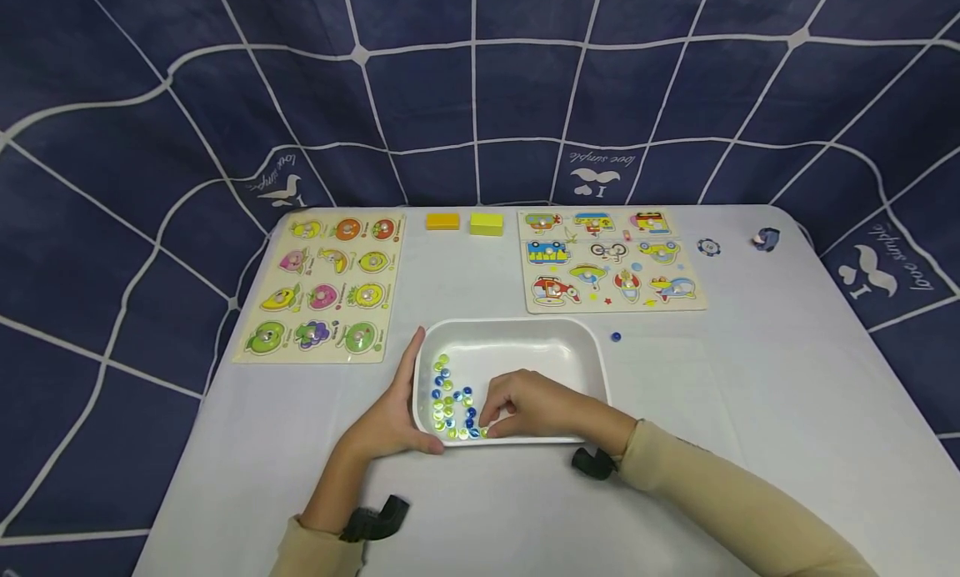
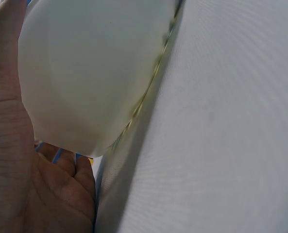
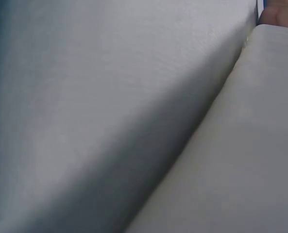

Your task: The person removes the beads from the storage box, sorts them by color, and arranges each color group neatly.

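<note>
Tan, soft-looking sleeves (image 1: 315,554) lie nearest the camera, with a black band (image 1: 377,519) at the left wrist and another black piece (image 1: 592,463) by the right. Beyond them sits a white tray (image 1: 536,356), smooth and oblong with rounded corners, on a table (image 1: 300,435) spread with white cloth. Glassy little beads (image 1: 448,401), round and shiny — some yellow-green, some blue — gather at the tray's left end and along its near wall. One loose blue bead (image 1: 616,337) lies outside, just beside the tray's far right corner. Beyond the tray to the left lies a flat fruit board (image 1: 352,285) with knobbed pieces, and beyond it to the right a vehicle board (image 1: 611,264). Behind the tray stand an orange block (image 1: 442,222) and a yellow block (image 1: 487,224); behind everything hangs a navy curtain (image 1: 420,102) crossed by white lines.

Most beads lie left of the right hand (image 1: 528,406), inside the tray, while a yellow-green bead (image 1: 484,432) sits right at its fingertips by the near wall. That hand is curled, thumb and forefinger pinching this bead. The left hand (image 1: 392,412) is spread — fingers straight along the tray's left wall, thumb against its near left corner.
</note>
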Motion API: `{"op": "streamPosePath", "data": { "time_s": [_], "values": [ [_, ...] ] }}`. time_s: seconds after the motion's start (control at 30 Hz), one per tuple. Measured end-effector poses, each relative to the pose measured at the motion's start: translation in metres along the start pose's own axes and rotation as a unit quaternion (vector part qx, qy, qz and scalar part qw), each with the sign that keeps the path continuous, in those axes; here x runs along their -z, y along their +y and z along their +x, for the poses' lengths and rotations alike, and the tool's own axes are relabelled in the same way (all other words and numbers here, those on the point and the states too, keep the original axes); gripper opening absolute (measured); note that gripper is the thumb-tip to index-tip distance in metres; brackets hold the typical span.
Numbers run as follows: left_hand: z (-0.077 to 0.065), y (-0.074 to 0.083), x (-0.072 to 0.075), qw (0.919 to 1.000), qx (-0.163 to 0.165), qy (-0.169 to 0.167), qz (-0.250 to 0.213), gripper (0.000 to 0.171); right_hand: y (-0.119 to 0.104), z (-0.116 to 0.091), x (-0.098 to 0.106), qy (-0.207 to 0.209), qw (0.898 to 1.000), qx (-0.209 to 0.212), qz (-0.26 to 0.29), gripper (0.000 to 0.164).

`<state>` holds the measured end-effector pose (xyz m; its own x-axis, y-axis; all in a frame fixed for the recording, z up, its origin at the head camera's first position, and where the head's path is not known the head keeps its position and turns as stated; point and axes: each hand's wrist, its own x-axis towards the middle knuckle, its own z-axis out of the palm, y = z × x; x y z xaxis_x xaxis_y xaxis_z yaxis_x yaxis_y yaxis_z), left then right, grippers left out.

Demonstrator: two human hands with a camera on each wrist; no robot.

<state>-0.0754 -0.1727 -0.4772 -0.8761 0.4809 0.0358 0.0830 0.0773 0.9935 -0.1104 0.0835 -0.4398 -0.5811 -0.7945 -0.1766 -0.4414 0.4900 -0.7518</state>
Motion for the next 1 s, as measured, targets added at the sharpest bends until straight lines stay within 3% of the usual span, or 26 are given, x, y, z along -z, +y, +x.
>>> {"op": "streamPosePath", "data": {
  "time_s": [0.33,0.6,0.8,1.0],
  "values": [
    [0.0,0.0,0.0,0.9999,0.01,0.006,0.011,0.144,-0.002,0.002,-0.002,0.0,0.999,0.03,-0.018,0.015],
    [0.0,0.0,0.0,0.9998,0.016,0.007,0.01,0.144,-0.005,0.002,-0.002,0.01,0.996,0.0,-0.085,0.009],
    [0.0,0.0,0.0,0.9999,0.011,0.005,0.004,0.143,-0.009,-0.004,0.0,0.076,0.991,-0.002,-0.113,0.006],
    [0.0,0.0,0.0,0.9999,0.012,0.004,-0.002,0.142,-0.014,-0.018,0.011,0.157,0.985,0.049,-0.047,0.006]
  ]
}}
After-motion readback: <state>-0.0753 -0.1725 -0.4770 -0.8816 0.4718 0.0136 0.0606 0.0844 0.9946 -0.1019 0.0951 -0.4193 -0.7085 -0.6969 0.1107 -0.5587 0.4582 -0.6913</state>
